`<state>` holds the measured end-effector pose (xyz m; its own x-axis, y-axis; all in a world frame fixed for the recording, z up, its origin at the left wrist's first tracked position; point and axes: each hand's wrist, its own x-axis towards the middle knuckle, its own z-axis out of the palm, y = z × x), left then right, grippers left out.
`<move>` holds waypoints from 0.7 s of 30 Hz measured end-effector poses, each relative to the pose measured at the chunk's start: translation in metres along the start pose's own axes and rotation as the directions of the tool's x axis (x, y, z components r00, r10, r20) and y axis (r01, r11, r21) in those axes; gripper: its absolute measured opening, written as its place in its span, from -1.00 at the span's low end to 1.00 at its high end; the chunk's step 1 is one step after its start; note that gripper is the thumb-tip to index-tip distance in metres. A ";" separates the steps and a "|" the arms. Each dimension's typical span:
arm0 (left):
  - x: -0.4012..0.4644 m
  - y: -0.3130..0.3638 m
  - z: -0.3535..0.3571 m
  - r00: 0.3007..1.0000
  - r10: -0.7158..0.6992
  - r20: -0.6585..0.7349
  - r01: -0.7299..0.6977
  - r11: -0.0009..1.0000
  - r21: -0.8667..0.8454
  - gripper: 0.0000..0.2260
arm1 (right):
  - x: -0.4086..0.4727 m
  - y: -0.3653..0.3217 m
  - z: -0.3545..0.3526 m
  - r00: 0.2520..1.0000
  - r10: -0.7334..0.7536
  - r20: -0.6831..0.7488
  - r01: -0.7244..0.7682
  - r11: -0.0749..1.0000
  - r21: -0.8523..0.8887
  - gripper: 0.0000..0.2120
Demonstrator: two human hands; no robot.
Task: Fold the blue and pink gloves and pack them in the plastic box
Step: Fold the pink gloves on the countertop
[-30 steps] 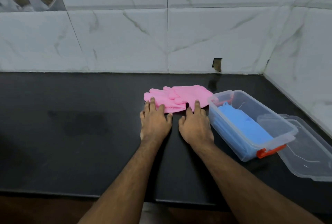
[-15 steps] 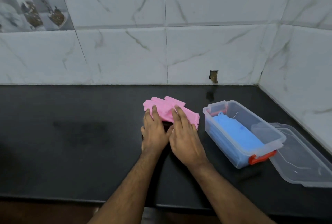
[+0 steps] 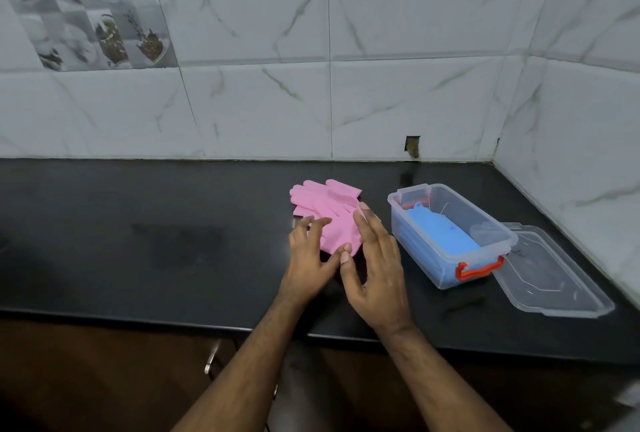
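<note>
Black countertop (image 3: 138,223) running along a white marble-look tiled wall (image 3: 415,85), which turns a corner at the right. One patterned grey tile (image 3: 90,15) is showing upper left.

Pink gloves (image 3: 329,216) are lying folded on the counter at centre, finger ends pointing toward the wall, left of the plastic box (image 3: 446,251) and apart from it.

Left hand (image 3: 308,258) is resting at the near left edge of the pink gloves, fingers spread and slightly bent, tips touching the pink material. Whether anything is being pinched, I cannot tell.

Right hand (image 3: 377,268) is sitting at the near right edge of the gloves, turned on its side, fingers extended and loosely together along the glove's right edge. Its thumb is reaching across to the near corner of the gloves, meeting the left thumb there. The grip is not clearly showing.

The plastic box is standing open on the counter, clear-walled with an orange latch (image 3: 479,269) at its near end. Blue gloves (image 3: 440,234) are lying inside it.

The clear lid (image 3: 554,279) is lying flat on the counter just right of the box, touching or nearly touching it

A metal handle (image 3: 212,359) is showing below the counter edge on the brown cabinet front
</note>
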<state>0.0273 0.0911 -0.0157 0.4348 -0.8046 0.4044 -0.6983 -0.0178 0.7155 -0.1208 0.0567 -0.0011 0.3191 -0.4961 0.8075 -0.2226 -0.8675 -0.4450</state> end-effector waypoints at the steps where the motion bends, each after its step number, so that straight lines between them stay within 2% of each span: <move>1: -0.004 0.002 -0.001 1.000 0.014 0.011 -0.014 1.000 0.010 -0.39 | -0.001 -0.001 -0.001 1.000 -0.008 0.013 0.008 1.000 0.019 -0.36; 4: -0.012 0.014 -0.001 0.997 0.019 0.071 -0.015 0.998 -0.056 -0.54 | -0.002 -0.005 -0.003 0.996 -0.030 0.079 0.019 0.992 0.128 -0.33; 6: -0.018 0.028 -0.001 0.993 -0.012 0.116 0.035 0.980 -0.196 -0.78 | -0.004 -0.010 -0.004 0.988 -0.093 0.125 0.068 0.978 0.196 -0.35; 7: -0.018 0.033 -0.002 0.992 -0.038 0.118 0.071 0.955 -0.289 -0.72 | -0.007 -0.014 -0.005 0.981 -0.137 0.137 0.104 0.970 0.220 -0.39; 8: -0.018 0.034 -0.001 0.987 -0.117 0.107 0.151 0.898 -0.413 -0.60 | -0.011 -0.019 -0.005 0.974 -0.174 0.142 0.136 0.960 0.244 -0.44; 9: -0.019 0.033 -0.001 0.961 -0.233 0.150 0.277 0.788 -0.549 -0.54 | -0.014 -0.025 -0.005 0.969 -0.203 0.141 0.159 0.949 0.273 -0.50; 10: -0.019 0.026 -0.002 0.915 -0.335 0.226 0.394 0.616 -0.682 -0.54 | -0.016 -0.031 -0.006 0.966 -0.220 0.136 0.168 0.934 0.315 -0.55; 11: -0.024 0.017 -0.003 0.852 -0.363 0.377 0.511 0.419 -0.751 -0.59 | -0.016 -0.038 -0.007 0.966 -0.223 0.128 0.164 0.918 0.361 -0.63; 12: -0.029 0.014 -0.005 0.786 -0.392 0.479 0.592 0.249 -0.767 -0.61 | -0.015 -0.044 -0.009 0.968 -0.220 0.116 0.157 0.901 0.404 -0.72; 13: -0.035 0.013 -0.010 0.750 -0.416 0.514 0.620 0.173 -0.765 -0.61 | -0.013 -0.051 -0.011 0.971 -0.212 0.112 0.144 0.890 0.434 -0.78; 14: -0.038 0.019 -0.016 0.725 -0.396 0.564 0.643 0.097 -0.759 -0.56 | -0.010 -0.057 -0.012 0.977 -0.183 0.112 0.113 0.882 0.458 -0.73; 17: -0.039 0.035 -0.034 0.774 -0.151 0.615 0.612 -0.070 -0.788 -0.14 | -0.003 -0.064 -0.021 0.987 0.014 0.162 -0.104 0.822 0.559 -0.46; 18: -0.039 0.042 -0.039 0.769 -0.089 0.633 0.626 -0.092 -0.774 -0.11 | -0.003 -0.064 -0.025 0.978 0.078 0.192 -0.179 0.783 0.596 -0.43; 20: -0.038 0.047 -0.041 0.730 -0.065 0.681 0.675 -0.090 -0.732 -0.30 | -0.005 -0.060 -0.030 0.959 0.136 0.250 -0.269 0.722 0.637 -0.42; 21: -0.038 0.044 -0.042 0.727 -0.114 0.677 0.672 -0.082 -0.736 -0.41 | -0.007 -0.058 -0.032 0.955 0.140 0.261 -0.281 0.706 0.650 -0.44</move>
<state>0.0041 0.1460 0.0244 0.0108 -0.9848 -0.1732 0.7682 -0.1027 0.6319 -0.1395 0.1117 0.0319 0.5145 -0.6048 0.6079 0.3515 -0.4979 -0.7928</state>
